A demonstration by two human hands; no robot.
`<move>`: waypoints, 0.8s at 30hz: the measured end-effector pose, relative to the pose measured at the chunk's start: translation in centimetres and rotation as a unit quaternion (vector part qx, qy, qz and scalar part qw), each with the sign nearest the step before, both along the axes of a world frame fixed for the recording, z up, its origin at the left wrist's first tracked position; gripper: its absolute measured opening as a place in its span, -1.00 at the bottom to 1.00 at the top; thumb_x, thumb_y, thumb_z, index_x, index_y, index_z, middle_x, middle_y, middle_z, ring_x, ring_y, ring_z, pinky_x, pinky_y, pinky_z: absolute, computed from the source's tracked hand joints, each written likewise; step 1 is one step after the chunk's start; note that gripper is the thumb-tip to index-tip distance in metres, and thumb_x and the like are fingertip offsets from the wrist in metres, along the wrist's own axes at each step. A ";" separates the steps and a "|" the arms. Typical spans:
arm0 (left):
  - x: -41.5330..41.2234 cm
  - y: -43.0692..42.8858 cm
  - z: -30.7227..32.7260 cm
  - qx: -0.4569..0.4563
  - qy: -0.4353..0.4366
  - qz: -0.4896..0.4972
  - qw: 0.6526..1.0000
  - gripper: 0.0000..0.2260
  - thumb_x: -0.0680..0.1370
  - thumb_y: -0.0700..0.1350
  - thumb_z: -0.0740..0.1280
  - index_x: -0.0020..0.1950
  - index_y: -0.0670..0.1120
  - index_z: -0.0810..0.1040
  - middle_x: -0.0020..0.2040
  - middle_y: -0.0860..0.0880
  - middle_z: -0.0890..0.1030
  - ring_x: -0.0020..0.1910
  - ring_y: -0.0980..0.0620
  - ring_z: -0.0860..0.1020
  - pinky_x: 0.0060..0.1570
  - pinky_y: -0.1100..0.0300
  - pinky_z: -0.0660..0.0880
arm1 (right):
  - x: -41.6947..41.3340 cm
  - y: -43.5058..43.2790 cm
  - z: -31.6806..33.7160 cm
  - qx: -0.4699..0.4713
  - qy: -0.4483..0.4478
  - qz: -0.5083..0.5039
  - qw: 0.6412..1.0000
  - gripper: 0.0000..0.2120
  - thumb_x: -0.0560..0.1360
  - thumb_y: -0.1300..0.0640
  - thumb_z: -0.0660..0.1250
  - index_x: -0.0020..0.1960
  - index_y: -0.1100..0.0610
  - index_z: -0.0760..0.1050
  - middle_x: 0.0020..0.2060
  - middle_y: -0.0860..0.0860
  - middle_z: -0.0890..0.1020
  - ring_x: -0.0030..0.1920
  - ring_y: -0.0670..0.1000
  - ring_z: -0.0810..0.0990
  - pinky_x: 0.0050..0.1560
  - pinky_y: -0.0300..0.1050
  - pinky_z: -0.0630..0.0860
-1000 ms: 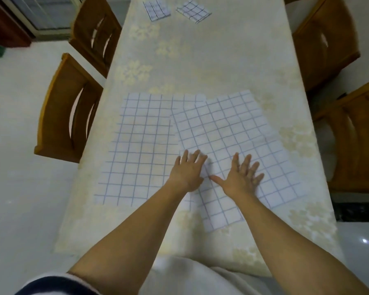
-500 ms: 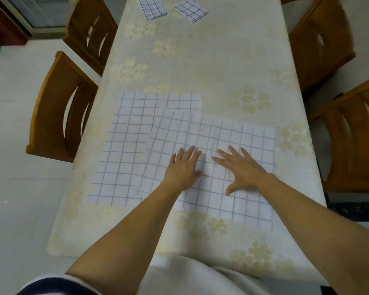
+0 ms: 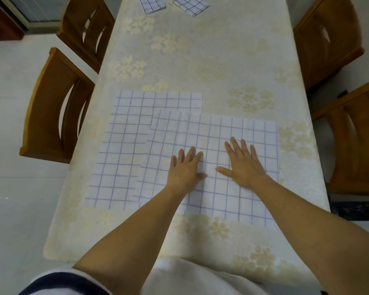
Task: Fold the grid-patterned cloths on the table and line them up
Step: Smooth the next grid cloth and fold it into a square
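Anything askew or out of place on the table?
Yes: at the far end, the right folded cloth sits rotated, out of line with the left folded cloth. Nearer, the top open cloth under the left hand and right hand overlaps a second open cloth.

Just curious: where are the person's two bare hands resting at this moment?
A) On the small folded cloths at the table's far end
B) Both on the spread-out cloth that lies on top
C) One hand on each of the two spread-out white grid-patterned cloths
B: the left hand and right hand both lie flat, fingers straight, on the white grid-patterned cloth overlapping the second unfolded cloth.
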State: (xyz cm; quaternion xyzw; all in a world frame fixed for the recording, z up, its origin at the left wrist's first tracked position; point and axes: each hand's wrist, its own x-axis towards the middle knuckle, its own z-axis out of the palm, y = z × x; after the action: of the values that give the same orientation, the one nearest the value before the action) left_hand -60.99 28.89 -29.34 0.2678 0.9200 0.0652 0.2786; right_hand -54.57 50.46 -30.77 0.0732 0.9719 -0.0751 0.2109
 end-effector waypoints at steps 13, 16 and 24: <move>-7.0 1.6 -4.1 0.046 0.108 -0.007 0.993 -0.46 0.68 0.29 -0.19 0.64 0.21 -0.20 0.64 0.15 -0.24 0.63 0.01 -0.27 0.59 -0.06 -0.25 | -3.6 -0.6 -3.0 0.030 0.085 -0.086 0.992 -0.33 0.63 -0.32 -0.28 0.62 0.00 -0.26 0.60 -0.08 -0.22 0.60 0.03 -0.25 0.57 0.14 -0.20; -7.9 -1.5 -4.3 0.037 0.122 0.054 0.990 -0.46 0.66 0.28 -0.24 0.63 0.23 -0.24 0.64 0.16 -0.28 0.61 0.02 -0.32 0.58 -0.07 -0.28 | -2.9 2.7 -2.8 0.036 0.074 -0.129 0.988 -0.30 0.61 -0.35 -0.30 0.62 0.01 -0.28 0.60 -0.09 -0.25 0.59 0.02 -0.28 0.57 0.13 -0.21; -9.1 -3.1 -3.1 0.006 0.105 0.073 0.992 -0.44 0.69 0.22 -0.21 0.63 0.10 -0.34 0.63 0.01 -0.36 0.60 -0.12 -0.34 0.57 -0.16 -0.25 | -3.1 4.7 -0.9 0.044 0.011 -0.152 0.987 -0.22 0.57 -0.38 -0.32 0.62 0.08 -0.28 0.59 -0.01 -0.31 0.59 0.06 -0.28 0.57 0.14 -0.23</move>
State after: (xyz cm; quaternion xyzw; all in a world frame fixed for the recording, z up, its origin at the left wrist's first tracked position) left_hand -70.12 25.82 -32.42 0.2069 0.9608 0.0624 0.1737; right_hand -57.70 55.13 -31.67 0.2282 0.9541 -0.0637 0.1830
